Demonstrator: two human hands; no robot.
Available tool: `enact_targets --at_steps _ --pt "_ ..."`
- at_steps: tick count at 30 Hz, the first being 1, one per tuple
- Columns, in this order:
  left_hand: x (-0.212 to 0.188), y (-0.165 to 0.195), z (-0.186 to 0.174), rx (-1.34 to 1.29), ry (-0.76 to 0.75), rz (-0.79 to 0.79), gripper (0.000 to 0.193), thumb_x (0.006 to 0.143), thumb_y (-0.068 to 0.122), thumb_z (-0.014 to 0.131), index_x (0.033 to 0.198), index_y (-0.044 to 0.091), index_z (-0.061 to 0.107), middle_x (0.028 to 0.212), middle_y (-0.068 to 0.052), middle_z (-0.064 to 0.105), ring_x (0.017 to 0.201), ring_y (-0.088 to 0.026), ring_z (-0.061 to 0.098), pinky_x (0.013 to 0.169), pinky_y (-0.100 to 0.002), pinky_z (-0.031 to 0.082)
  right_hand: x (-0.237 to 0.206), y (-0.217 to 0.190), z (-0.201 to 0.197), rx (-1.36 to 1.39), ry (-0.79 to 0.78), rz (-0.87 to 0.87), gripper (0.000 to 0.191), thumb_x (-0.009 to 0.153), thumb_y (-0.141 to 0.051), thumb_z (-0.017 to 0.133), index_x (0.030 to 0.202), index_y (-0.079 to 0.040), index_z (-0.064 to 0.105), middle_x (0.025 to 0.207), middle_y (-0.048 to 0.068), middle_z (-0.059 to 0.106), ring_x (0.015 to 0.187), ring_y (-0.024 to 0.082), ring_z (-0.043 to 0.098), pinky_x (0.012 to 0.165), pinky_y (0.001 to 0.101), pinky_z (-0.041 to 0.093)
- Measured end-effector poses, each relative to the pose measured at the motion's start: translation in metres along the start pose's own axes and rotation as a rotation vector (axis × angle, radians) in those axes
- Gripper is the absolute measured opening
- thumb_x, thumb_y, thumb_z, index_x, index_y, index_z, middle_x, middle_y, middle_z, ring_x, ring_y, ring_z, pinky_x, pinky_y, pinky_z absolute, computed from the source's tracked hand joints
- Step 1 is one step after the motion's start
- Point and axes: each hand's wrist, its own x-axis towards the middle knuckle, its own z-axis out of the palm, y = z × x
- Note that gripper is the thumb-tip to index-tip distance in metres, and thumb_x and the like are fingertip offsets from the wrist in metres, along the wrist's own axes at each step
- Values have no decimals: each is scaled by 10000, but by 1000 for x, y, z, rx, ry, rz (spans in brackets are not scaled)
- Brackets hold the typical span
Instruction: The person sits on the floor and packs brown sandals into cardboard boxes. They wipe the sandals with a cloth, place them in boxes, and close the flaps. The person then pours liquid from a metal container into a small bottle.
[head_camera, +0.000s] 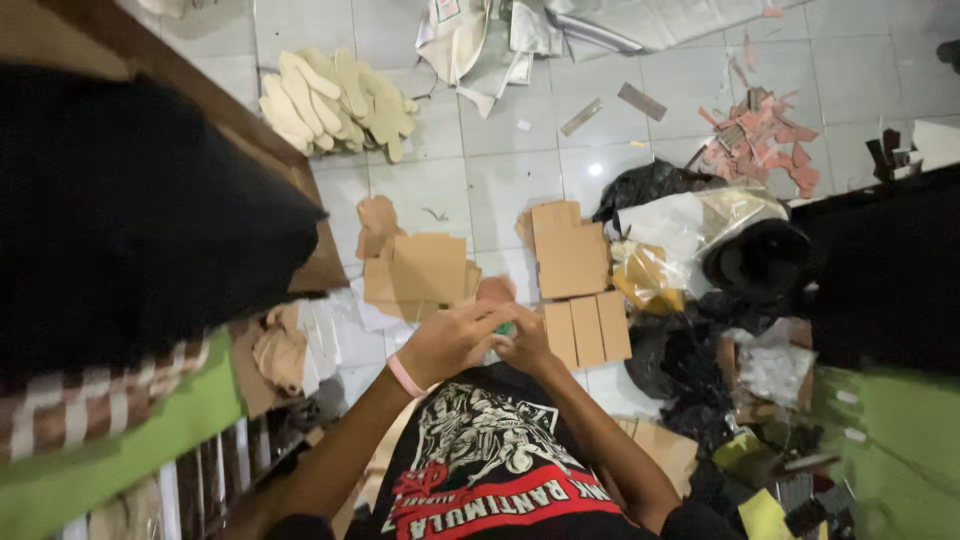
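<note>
I'm pinching a small green thing (504, 328) btwn left hand (452, 340) & right hand (527, 343) fingertips, above the cardboard pieces (586, 331) on the floor; prob light, stiff, best held by its edges.

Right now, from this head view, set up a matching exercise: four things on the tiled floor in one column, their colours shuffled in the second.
Things:
1. pile of sole-shaped cutouts
2. scattered scraps at top right
3. three rectangular pieces side by side
4. crumpled plastic bag

Colours:
A. black
B. pale cream
C. reddish pink
D. tan brown

Pairs: 1-B, 2-C, 3-D, 4-A
</note>
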Motion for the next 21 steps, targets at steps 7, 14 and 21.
enact_targets --at_steps 7,14,21 --pt "133 -91 -21 346 306 -224 251 929 284 747 987 41 738 837 -144 710 717 -330 682 621 -429 531 185 58 -17 -141 211 -225 296 771 -64 783 1037 -39 654 942 120 687 824 335 681 719 424 554" --pt "281 -151 -71 157 618 -562 229 927 251 735 917 23 731 857 -171 736 749 -333 711 664 -404 559 368 125 -84 -476 41 -425 258 781 -71 738 1032 -103 686 913 47 681 858 260 654 765 424 497" --pt "391 -255 -121 -96 664 -748 352 916 293 754 748 1 653 649 -179 660 607 -359 689 541 -418 522 499 169 -113 -529 50 -462 293 792 -74 739 1078 -109 688 953 20 667 897 227 641 794 408 485"
